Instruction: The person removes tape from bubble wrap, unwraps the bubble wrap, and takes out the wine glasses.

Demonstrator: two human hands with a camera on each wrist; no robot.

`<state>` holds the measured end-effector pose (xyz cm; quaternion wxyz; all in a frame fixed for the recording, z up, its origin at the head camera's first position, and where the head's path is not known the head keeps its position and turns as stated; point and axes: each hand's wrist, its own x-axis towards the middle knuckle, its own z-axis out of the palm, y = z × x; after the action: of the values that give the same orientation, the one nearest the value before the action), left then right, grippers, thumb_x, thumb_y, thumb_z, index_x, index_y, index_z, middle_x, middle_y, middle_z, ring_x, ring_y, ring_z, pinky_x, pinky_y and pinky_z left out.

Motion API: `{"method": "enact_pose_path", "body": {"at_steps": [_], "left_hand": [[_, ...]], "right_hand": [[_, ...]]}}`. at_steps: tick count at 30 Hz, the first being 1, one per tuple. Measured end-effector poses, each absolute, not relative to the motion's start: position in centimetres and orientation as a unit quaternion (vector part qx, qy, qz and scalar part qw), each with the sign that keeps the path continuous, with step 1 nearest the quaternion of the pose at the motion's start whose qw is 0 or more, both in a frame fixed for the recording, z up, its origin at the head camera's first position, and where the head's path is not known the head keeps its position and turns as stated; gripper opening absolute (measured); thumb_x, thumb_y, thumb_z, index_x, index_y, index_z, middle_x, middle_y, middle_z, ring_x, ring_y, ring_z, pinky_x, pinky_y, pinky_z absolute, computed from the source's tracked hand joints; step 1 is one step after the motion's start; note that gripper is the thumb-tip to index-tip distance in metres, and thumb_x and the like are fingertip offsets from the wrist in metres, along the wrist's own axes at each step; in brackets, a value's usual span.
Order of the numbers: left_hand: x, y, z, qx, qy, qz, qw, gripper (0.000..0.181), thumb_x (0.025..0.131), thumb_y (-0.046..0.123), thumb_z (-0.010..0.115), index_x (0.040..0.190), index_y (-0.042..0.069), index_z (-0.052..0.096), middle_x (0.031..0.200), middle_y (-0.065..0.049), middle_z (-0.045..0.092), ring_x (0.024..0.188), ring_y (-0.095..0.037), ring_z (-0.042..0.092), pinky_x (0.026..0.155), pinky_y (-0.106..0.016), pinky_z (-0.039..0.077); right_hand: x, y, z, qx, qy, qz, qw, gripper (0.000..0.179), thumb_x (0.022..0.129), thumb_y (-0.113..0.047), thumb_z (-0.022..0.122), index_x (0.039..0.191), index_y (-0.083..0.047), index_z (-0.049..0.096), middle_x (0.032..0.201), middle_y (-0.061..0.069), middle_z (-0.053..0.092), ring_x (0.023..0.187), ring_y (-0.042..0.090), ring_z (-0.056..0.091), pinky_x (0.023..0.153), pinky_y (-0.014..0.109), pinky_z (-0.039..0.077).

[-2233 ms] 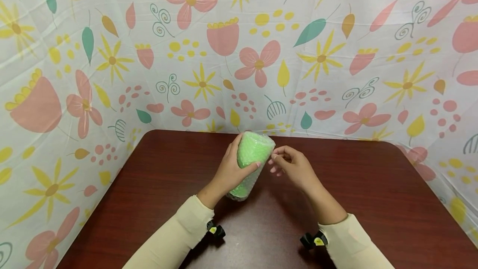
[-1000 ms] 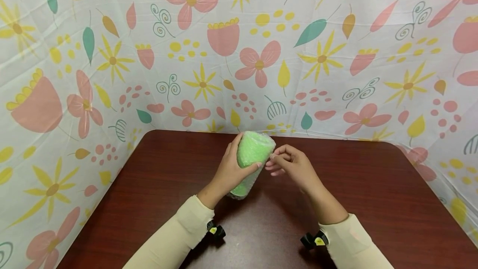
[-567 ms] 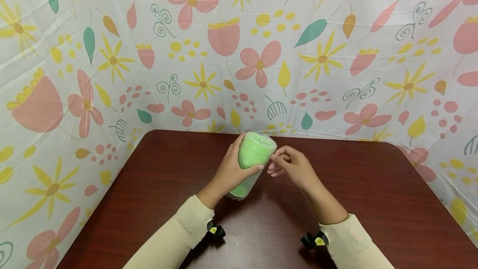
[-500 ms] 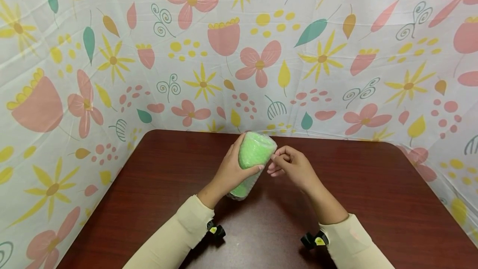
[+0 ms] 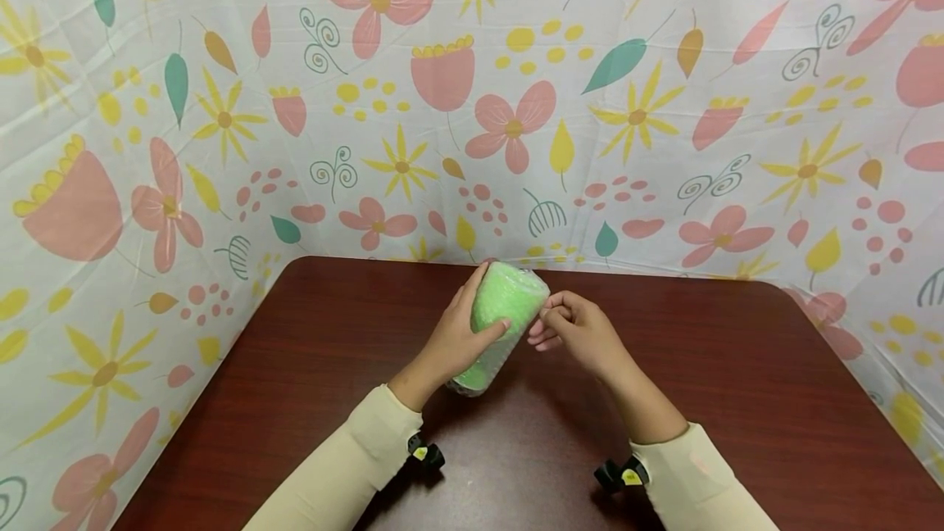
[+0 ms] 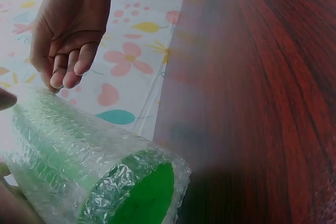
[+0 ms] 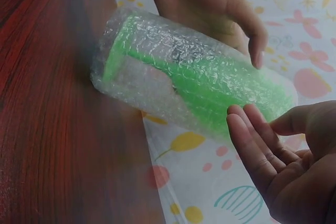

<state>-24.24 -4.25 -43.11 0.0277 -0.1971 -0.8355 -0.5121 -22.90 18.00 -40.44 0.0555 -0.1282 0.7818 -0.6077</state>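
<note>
A green cylinder wrapped in clear bubble wrap is tilted above the table, its upper end leaning right. My left hand grips it around the side, with the thumb lying across the front. At the upper right edge, my right hand pinches the wrap between thumb and index finger, while its other fingers are loosely bent. In the right wrist view, the green cylinder shows through the wrap, along with a paler patch. The lower end in the left wrist view shows a round green face inside the wrap.
The dark red-brown wooden table lies beneath both hands. A white cloth with flower prints hangs behind and along both sides of it. Black wrist cameras are strapped at the cream sleeves.
The wrapped cylinder's upper end has shifted slightly right, toward the right hand. My left thumb has moved a little on the wrap. The right hand stays nearly in place at the edge.
</note>
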Motion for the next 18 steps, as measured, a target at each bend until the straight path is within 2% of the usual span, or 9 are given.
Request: {"method": "enact_pose_path", "body": {"at_steps": [5,11,16,18], "left_hand": [[-24.42,-4.41,-43.31,-0.208,-0.831,-0.515,0.024,0.081,0.100,0.036,0.059,0.157,0.053,0.004,0.163,-0.005,0.029,0.142,-0.031,0.042,0.108,-0.057,0.041],[-24.63,-4.48,-43.44,-0.202,-0.830,-0.519,0.018,0.081,0.099,0.041,0.060,0.158,0.050,0.005,0.167,0.000,0.023,0.146,-0.028,0.038,0.110,-0.057,0.040],[-24.73,-4.40,-43.40,-0.198,-0.828,-0.524,0.016,0.084,0.098,0.044,0.063,0.163,0.036,0.010,0.167,0.005,0.024,0.143,-0.025,0.041,0.108,-0.054,0.042],[-24.71,-4.33,-43.41,-0.197,-0.827,-0.526,0.026,0.085,0.097,0.044,0.064,0.162,0.035,0.012,0.166,0.005,0.025,0.143,-0.024,0.040,0.109,-0.054,0.042]], "right_hand": [[-22.88,18.06,-40.45,-0.126,0.788,-0.601,0.047,0.022,0.105,-0.009,0.048,0.113,0.011,0.052,0.093,0.027,0.069,0.086,0.045,0.072,0.075,0.047,0.061],[-22.87,18.10,-40.44,-0.117,0.797,-0.591,0.036,0.024,0.104,-0.008,0.047,0.117,0.011,0.054,0.091,0.026,0.069,0.083,0.035,0.073,0.075,0.046,0.061],[-22.81,18.15,-40.49,-0.110,0.810,-0.576,0.027,0.026,0.104,-0.009,0.047,0.120,0.009,0.056,0.091,0.024,0.070,0.082,0.029,0.073,0.077,0.048,0.060],[-22.81,18.20,-40.55,-0.114,0.810,-0.575,0.031,0.027,0.105,-0.011,0.048,0.123,0.008,0.054,0.095,0.025,0.070,0.085,0.030,0.073,0.077,0.047,0.060]]}}
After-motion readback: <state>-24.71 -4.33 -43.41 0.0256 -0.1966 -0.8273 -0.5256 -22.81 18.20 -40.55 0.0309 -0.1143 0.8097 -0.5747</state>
